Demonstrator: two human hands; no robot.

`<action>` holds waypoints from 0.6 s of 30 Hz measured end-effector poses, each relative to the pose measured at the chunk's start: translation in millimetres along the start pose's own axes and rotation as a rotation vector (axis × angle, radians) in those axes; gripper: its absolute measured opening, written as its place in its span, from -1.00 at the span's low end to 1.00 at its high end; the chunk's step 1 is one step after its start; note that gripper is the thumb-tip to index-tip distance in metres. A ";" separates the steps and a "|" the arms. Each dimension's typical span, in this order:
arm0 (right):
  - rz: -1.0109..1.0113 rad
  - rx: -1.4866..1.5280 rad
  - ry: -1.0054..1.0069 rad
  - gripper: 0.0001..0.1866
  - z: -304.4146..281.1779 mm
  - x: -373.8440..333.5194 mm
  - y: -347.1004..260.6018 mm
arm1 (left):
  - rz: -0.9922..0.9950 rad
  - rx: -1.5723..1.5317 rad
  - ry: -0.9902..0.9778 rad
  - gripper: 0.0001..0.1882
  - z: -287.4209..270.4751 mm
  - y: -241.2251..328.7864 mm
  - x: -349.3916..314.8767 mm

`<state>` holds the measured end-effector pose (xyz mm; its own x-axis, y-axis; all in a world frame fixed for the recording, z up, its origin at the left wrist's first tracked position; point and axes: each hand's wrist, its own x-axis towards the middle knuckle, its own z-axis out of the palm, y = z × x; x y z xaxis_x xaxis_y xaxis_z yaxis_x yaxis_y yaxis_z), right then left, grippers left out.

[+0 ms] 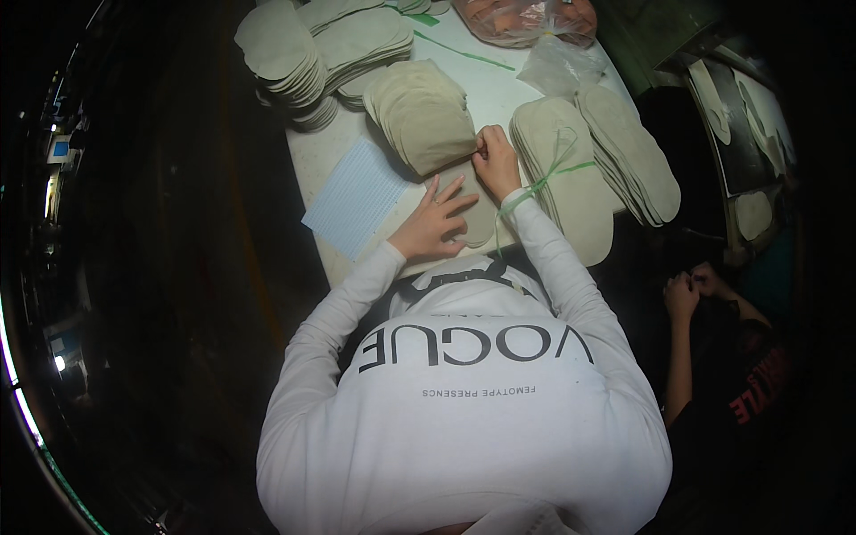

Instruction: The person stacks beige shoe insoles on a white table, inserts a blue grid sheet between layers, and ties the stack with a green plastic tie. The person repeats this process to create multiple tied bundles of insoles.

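Observation:
My left hand rests with its fingers spread on a beige insole-shaped piece at the near edge of the table. Just to its upper right, my right hand is closed, thumb and fingers pinching at the near right corner of a loose, fanned stack of insoles. How many layers it grips is too small to tell. The lower piece runs from beneath that stack toward me. A blue lined sheet of paper lies left of my left hand.
Two long insole stacks stand at the right, the nearer tied with green ribbon. More stacks sit far left on the white table. A clear plastic bag holds orange-brown contents. At right, another person's hands are close together.

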<state>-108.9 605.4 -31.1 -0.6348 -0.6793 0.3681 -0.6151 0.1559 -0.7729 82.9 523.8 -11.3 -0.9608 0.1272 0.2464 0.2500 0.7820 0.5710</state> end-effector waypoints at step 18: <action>-0.178 0.216 -0.319 -0.51 30.4 -25.9 -47.0 | -0.203 0.333 0.729 -0.81 -77.6 -19.3 24.1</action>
<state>-49.4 593.8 -20.0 -0.3303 -0.8752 0.3533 -0.5681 -0.1146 -0.8149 64.2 464.4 44.4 -0.6361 -0.3742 0.6748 -0.0790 0.9015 0.4254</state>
